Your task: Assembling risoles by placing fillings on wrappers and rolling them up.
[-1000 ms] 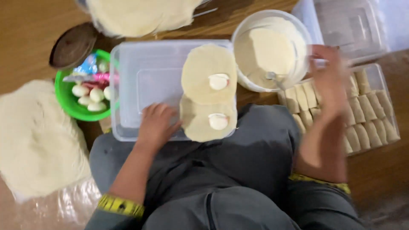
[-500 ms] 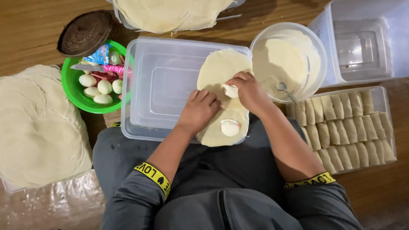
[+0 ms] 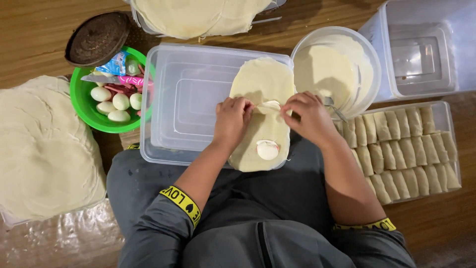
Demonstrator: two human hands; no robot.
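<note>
Here, head view: upturned clear lid on the lap. Upon it, two thin wrappers, soft, tear-prone; best lifted by the edge. Left hand and right hand pinch the far wrapper's near edge, folding it over filling. Right of the lid, batter bowl.

— Left hand and right hand?
— Both pinching a fold of the far wrapper on the clear lid.
— Right side?
— Batter bowl, tray of rolls.
</note>
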